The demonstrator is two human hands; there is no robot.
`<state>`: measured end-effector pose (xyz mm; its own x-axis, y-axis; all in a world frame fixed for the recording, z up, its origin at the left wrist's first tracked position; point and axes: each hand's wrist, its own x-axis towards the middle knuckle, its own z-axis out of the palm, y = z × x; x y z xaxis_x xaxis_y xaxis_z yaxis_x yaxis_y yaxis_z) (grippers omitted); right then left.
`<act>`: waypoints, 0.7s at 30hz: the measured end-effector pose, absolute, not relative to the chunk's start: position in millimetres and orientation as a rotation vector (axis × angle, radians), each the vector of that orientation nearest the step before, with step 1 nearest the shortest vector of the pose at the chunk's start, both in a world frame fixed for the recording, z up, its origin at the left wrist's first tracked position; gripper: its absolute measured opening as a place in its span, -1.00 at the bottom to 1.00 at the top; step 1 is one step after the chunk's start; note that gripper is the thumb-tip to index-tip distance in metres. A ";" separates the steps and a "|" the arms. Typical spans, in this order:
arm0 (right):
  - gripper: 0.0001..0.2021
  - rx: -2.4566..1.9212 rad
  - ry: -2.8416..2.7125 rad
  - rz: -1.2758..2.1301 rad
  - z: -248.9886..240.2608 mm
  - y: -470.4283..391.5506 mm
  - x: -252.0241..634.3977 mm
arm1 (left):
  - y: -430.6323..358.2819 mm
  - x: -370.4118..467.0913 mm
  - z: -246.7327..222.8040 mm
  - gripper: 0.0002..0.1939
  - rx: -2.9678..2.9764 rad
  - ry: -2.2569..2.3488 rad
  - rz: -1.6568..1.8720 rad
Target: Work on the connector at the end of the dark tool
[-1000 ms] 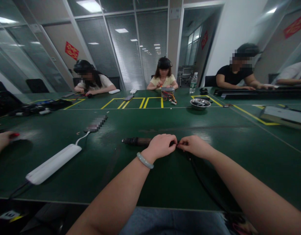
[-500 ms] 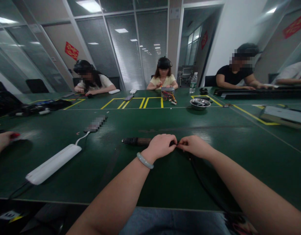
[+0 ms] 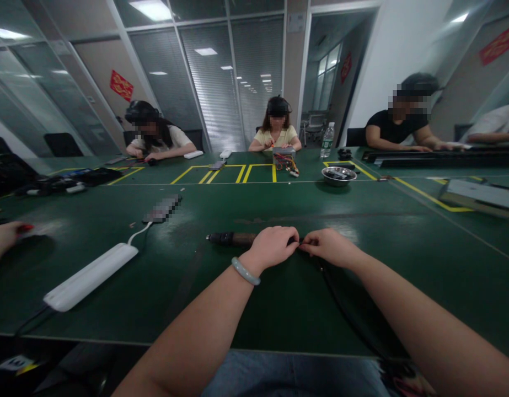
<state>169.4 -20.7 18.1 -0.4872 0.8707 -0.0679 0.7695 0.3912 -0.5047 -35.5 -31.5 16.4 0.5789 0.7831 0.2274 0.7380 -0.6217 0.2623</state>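
We note no visible change: left grip (image 3: pixel 274 245) closed around the dark tool (image 3: pixel 233 239) on the worktop (image 3: pixel 175 309), tip towards nine o'clock — right grip (image 3: pixel 331 246) pinching the black cable (image 3: pixel 341 302), trailing to five o'clock. We judge work steady.

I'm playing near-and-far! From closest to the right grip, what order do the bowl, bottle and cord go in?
1. Cord: at the right grip, trailing off lower right.
2. Bowl: ahead, farther across.
3. Bottle: beyond the bowl, slightly left.

Office (blinds (image 3: pixel 207 105), shared worktable (image 3: pixel 221 201))
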 end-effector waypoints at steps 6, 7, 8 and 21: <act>-0.72 -1.459 -2.437 0.723 16.8 -19.9 169.9 | -31.8 -35.7 15.9 -0.85 2.668 1.302 0.488; -0.72 -1.459 -2.435 0.725 16.4 -19.7 170.0 | -31.9 -35.6 16.2 -0.85 2.675 1.298 0.487; -0.72 -1.459 -2.433 0.726 16.1 -19.5 170.0 | -32.0 -35.4 16.5 -0.85 2.683 1.295 0.485; -0.71 -1.434 -2.436 0.754 16.2 -18.9 170.5 | -29.0 -35.9 11.1 -0.87 2.702 1.308 0.515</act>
<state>170.5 -18.9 16.2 -0.5019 0.8619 -0.0718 0.7517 0.3937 -0.5291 -35.9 -29.0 11.1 0.5748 0.7765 0.2582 0.7441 -0.6273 0.2300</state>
